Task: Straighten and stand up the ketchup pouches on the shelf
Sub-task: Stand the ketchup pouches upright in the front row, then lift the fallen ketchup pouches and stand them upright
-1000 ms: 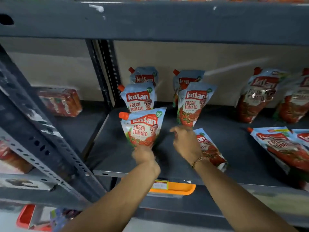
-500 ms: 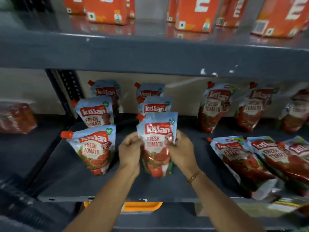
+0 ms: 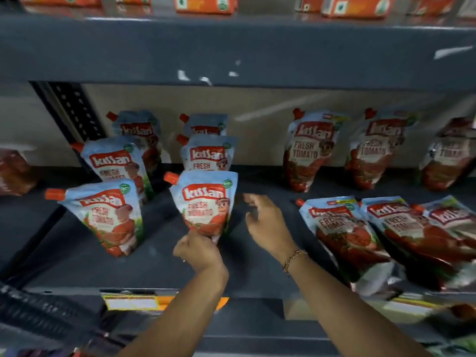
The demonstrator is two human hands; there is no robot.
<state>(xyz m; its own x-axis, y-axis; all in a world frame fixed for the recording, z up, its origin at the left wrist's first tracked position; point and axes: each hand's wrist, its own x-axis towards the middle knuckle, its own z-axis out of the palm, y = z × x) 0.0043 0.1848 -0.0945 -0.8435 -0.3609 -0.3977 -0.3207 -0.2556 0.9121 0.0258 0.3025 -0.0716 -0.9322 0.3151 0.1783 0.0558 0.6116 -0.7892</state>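
Note:
A blue-and-red ketchup pouch (image 3: 206,202) stands upright at the front of the middle column on the dark shelf (image 3: 159,266). My left hand (image 3: 198,251) pinches its bottom edge. My right hand (image 3: 265,222) hovers just right of it, fingers apart, holding nothing. Two more pouches (image 3: 208,154) stand behind it. To the left a front pouch (image 3: 108,217) leans over, with others (image 3: 116,161) upright behind. On the right, a pouch (image 3: 345,233) and others (image 3: 422,230) lie flat on the shelf.
Three pouches (image 3: 309,150) stand against the back wall at right. Orange cartons (image 3: 206,3) sit on the shelf above. A slotted upright post (image 3: 72,112) bounds the bay at left. An orange price tag (image 3: 134,302) hangs on the shelf's front lip.
The pouch held in both hands now stands on the shelf. My right hand has let go and moved right; my left hand dropped to the pouch's bottom edge.

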